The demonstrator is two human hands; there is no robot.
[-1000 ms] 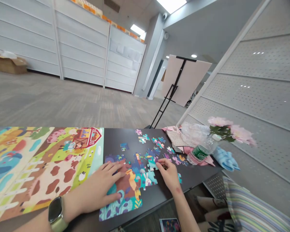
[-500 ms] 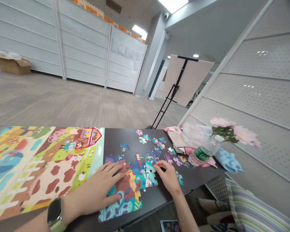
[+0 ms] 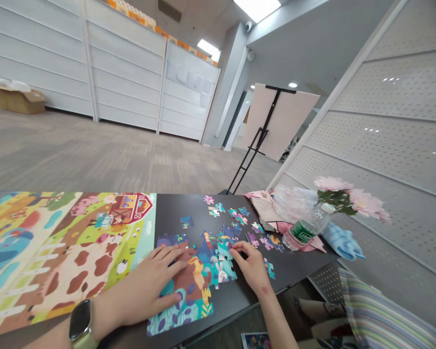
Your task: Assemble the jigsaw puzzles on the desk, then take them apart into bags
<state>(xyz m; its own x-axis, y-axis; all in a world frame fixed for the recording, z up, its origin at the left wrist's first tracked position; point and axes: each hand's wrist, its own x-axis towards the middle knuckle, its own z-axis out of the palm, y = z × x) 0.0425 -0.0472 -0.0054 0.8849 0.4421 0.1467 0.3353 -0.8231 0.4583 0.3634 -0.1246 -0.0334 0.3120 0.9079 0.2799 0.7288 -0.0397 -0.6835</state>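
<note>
A partly joined jigsaw puzzle [image 3: 191,310] with teal, brown and purple animal pictures lies on the dark table. My left hand [image 3: 154,278] rests flat on its left part, fingers spread, covering some of it. My right hand [image 3: 250,259] is at the puzzle's right edge, thumb and index finger pinched at the side of a teal puzzle piece [image 3: 224,249]. That piece sits just above the joined section with a white rabbit [image 3: 222,272]. Several loose pieces [image 3: 239,214] lie beyond my right hand, and a single blue piece [image 3: 186,222] lies beyond the puzzle.
A farm-picture mat [image 3: 94,252] covers the table's left side. A water bottle [image 3: 303,231], pink flowers [image 3: 365,201], a plastic bag [image 3: 292,201] and a blue checked cloth [image 3: 343,241] stand at the right. Past the table are an easel [image 3: 263,131] and a cardboard box [image 3: 20,99].
Both hands keep almost the same place and pose. The whole view has shifted very slightly; no puzzle piece has visibly moved.
</note>
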